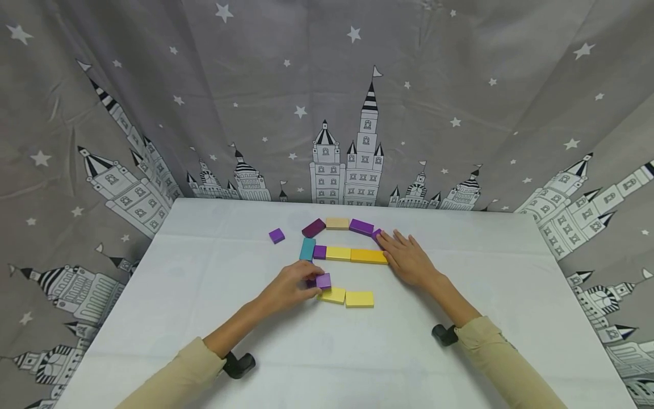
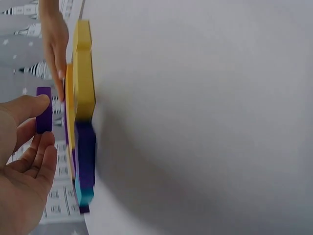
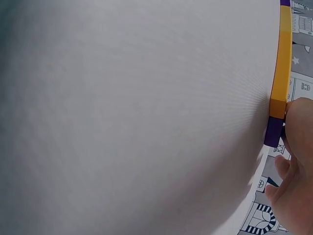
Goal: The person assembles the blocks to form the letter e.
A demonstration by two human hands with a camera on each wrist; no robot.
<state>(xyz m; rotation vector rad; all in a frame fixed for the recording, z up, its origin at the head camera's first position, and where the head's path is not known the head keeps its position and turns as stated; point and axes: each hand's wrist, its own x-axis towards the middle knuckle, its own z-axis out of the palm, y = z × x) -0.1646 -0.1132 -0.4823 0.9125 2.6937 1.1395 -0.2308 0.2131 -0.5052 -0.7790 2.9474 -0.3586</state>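
Note:
My left hand (image 1: 291,288) pinches a small purple block (image 1: 323,281) between thumb and fingers. That block overlaps a yellow block (image 1: 333,295) in the head view, while the left wrist view shows it raised off the table. Under the left fingers, another purple block (image 2: 85,154) is partly hidden, between the yellow piece and a teal block (image 1: 307,249). My right hand (image 1: 409,259) lies with fingers extended at the right end of the block outline. Its fingertips touch a purple block (image 1: 377,234), and its thumb is at the end of a long orange block (image 1: 369,257).
Along the top of the outline are a dark plum block (image 1: 314,228), a tan block (image 1: 337,224) and a purple block (image 1: 361,227). A second yellow block (image 1: 360,299) sits at the bottom. One loose purple block (image 1: 277,236) lies left, on the white table (image 1: 357,358).

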